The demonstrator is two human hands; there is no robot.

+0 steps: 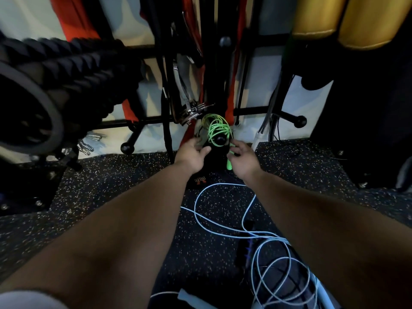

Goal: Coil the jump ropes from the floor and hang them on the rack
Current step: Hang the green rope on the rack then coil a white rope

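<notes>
At the upper left of the frame, thick black battle ropes (73, 61) hang over a rack arm, with a dark round weight plate (29, 117) below them at the left edge. Low in the middle left, a black peg with a ball tip (127, 148) juts out from the rack (165, 85) above the speckled rubber floor (111, 181). Just left of centre, the left hand (192, 153) reaches forward with fingers spread and loose, gripping nothing, its fingertips just beside the hanging rope. At the centre, the green jump rope (215, 128) sits coiled over another ball-tipped peg (220, 139), and its green handle (229, 163) hangs down between the two hands. Right of centre, the right hand (242, 158) is also unclenched, its fingers close to that handle; whether they touch it cannot be told. In the lower centre and lower right, a pale blue jump rope (263, 235) lies in loose loops on the floor. At the upper right, two gold cylindrical bags (347, 18) hang.
</notes>
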